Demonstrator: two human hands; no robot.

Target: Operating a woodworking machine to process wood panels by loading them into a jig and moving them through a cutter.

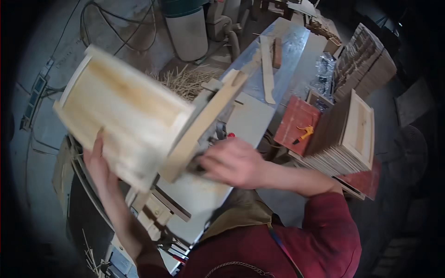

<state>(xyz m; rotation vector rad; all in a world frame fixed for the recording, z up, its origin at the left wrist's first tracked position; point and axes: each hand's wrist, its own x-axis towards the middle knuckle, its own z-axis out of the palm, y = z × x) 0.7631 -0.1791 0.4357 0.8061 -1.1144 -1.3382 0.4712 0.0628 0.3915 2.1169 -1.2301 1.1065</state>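
A framed wooden panel, pale with a brown streak, is tilted up at the left and slightly blurred. My left hand grips its near left edge, one finger lying along its face. Beside the panel's right end, a long wooden bar stands over the pale machine table. My right hand is just right of the bar, its fingers curled and smeared by motion. Something dark lies at those fingertips, but I cannot make out what. Metal parts and a red knob show just beyond that hand.
To the right, a stack of similar panels stands by a red board with a yellow air blow gun. Wood strips lie on the table's far part. Offcuts are heaped beyond the bar. Cables hang on the left wall.
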